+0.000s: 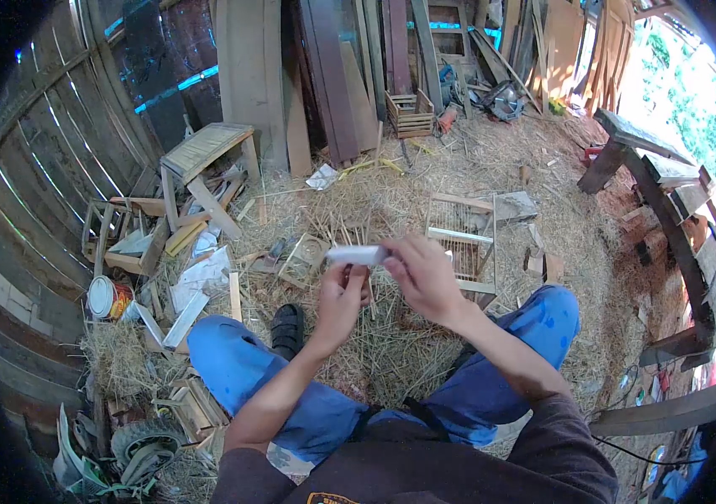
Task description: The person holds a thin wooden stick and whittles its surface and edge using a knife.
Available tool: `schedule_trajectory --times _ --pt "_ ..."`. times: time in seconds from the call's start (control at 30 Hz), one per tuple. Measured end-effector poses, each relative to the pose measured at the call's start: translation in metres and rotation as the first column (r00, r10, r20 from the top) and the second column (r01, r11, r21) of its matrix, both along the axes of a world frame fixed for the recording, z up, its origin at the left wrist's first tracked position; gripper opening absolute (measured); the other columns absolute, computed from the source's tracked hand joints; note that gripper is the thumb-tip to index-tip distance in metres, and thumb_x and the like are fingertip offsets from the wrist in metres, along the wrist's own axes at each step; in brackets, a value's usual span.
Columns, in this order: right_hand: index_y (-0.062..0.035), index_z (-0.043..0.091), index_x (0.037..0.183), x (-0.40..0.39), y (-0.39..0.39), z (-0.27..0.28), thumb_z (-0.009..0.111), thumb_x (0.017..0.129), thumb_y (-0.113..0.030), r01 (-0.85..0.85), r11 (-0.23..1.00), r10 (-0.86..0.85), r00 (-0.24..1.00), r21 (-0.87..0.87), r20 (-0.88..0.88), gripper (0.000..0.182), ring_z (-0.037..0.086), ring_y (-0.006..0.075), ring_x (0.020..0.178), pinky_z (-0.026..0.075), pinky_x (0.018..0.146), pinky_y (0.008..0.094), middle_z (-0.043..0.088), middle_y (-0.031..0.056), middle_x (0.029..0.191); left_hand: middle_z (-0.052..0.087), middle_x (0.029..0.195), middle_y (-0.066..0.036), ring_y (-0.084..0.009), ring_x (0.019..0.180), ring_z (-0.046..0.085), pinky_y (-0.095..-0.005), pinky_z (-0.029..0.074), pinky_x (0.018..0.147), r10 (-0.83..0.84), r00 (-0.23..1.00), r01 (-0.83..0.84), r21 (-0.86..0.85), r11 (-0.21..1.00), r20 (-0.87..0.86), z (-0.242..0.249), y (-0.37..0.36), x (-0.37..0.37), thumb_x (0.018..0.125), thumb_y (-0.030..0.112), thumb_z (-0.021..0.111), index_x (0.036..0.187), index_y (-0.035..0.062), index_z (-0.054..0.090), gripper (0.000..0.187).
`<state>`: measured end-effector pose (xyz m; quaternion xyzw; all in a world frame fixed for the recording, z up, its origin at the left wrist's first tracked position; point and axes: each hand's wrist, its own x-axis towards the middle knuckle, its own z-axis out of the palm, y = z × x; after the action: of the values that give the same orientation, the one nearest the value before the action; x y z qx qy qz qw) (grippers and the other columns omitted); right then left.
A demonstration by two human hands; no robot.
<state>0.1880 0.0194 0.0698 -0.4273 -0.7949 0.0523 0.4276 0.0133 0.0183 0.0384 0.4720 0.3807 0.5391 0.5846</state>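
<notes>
We found the pale block (355,254) near the centre of the frame, held in the air between both hands above the straw-strewn floor (400,357). We noted the right hand (425,277) closed over the block's right end, its fingers bent. The left hand (343,302) was narrow, with curled fingers and thumb gripping the block's lower edge. We read no marking on the block, which was slightly blurred.

Beyond the hands, we recorded a small wooden frame (303,262) just left of the block and a slatted wooden frame (463,239) to the right. Below, we observed blue trousers (236,357) and a dark sandal (287,332).

We inspected the surroundings for writing. A can (110,298) at the left of the frame bore a red and yellow label that we could not make out. The dark shirt (433,470) carried a yellow print at the bottom edge, cut off and unreadable.

At the upper left stood a wooden stool (207,149). At the upper centre, a slatted crate (409,118) sat near tall boards (324,76) leaning upright.
</notes>
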Motion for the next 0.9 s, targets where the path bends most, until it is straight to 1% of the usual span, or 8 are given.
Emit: schedule_trajectory --times 0.03,0.17,0.27,0.5,0.6,0.7,0.8,0.9 --pt "-0.0053 0.06 0.118 -0.002 0.0 -0.003 0.057 0.1 -0.031 -0.028 0.999 0.025 0.996 0.03 0.088 0.031 0.061 0.0368 0.085 0.048 0.074 0.043 0.062 0.0148 0.092 0.049 0.071 0.003 -0.0048 0.056 0.041 -0.0245 0.033 0.049 0.042 0.998 -0.042 0.01 0.999 -0.048 -0.003 -0.002 0.002 0.106 0.018 0.052 0.109 0.003 0.058 0.017" --pt "-0.0058 0.059 0.118 -0.008 0.0 -0.01 0.062 0.095 -0.032 -0.057 0.998 0.055 0.996 0.017 0.068 0.035 0.06 0.0356 0.085 0.048 0.075 0.0444 0.062 0.013 0.093 0.049 0.071 0.004 -0.0041 0.055 0.042 -0.0235 0.032 0.048 -0.165 0.985 0.166 0.013 0.986 -0.042 -0.022 0.008 -0.01 0.105 0.01 0.05 0.111 0.0049 0.059 0.012" --pt "-0.0056 0.059 0.115 -0.002 0.001 -0.007 0.065 0.093 -0.03 -0.057 0.998 0.057 0.986 -0.004 0.157 0.034 0.061 0.0345 0.084 0.049 0.075 0.044 0.063 0.0126 0.093 0.048 0.071 0.005 -0.0038 0.053 0.04 -0.0228 0.03 0.047 -0.136 0.989 0.134 -0.036 0.99 -0.053 -0.009 -0.001 -0.006 0.105 0.01 0.049 0.112 0.0052 0.058 0.012" --pt "-0.0061 0.062 0.108 0.011 0.01 0.009 0.069 0.09 -0.031 -0.008 0.995 -0.009 0.985 0.1 0.171 0.032 0.063 0.0319 0.083 0.052 0.071 0.0417 0.063 0.0103 0.089 0.042 0.068 0.007 -0.0038 0.053 0.035 -0.0221 0.027 0.046 -0.294 0.955 0.296 -0.13 0.946 0.035 0.017 -0.004 -0.016 0.106 0.03 0.053 0.103 0.0078 0.057 0.023" --pt "-0.0065 0.062 0.107 0.005 0.005 0.004 0.071 0.088 -0.03 -0.048 0.993 0.027 0.983 0.11 0.18 0.032 0.063 0.031 0.08 0.05 0.068 0.041 0.063 0.0094 0.087 0.048 0.072 0.007 -0.0012 0.054 0.037 -0.0222 0.027 0.046 -0.276 0.96 0.275 -0.034 0.961 -0.054 -0.005 0.003 -0.02 0.106 0.022 0.055 0.11 0.005 0.06 0.019" --pt "-0.0066 0.063 0.107 0.002 0.005 0.006 0.072 0.087 -0.031 -0.072 0.992 0.053 0.982 0.101 0.181 0.033 0.062 0.0301 0.077 0.049 0.067 0.0405 0.063 0.0083 0.085 0.049 0.07 0.008 -0.0019 0.057 0.039 -0.0238 0.029 0.049 -0.046 0.973 0.093 0.204 0.975 -0.224 -0.019 0.004 -0.012 0.103 0.016 0.058 0.11 0.0025 0.063 0.016" --pt "-0.0073 0.064 0.106 0.007 0.009 0.008 0.072 0.087 -0.032 -0.057 0.992 0.039 0.986 0.109 0.161 0.032 0.064 0.0288 0.077 0.049 0.067 0.04 0.064 0.0076 0.084 0.05 0.071 0.007 -0.0025 0.06 0.04 -0.0255 0.031 0.051 0.032 0.941 0.052 0.236 0.97 -0.338 -0.013 0.006 -0.013 0.101 0.011 0.059 0.11 0.0007 0.065 0.015" --pt "-0.0077 0.065 0.106 0.009 0.013 0.009 0.072 0.087 -0.03 0.002 0.99 -0.026 0.987 0.142 0.162 0.03 0.066 0.0294 0.079 0.05 0.068 0.0401 0.067 0.0091 0.088 0.05 0.073 0.007 -0.0021 0.062 0.04 -0.0249 0.03 0.052 -0.033 0.944 0.083 0.139 0.987 -0.329 -0.009 0.01 -0.013 0.102 0.016 0.059 0.106 0.0009 0.066 0.017"
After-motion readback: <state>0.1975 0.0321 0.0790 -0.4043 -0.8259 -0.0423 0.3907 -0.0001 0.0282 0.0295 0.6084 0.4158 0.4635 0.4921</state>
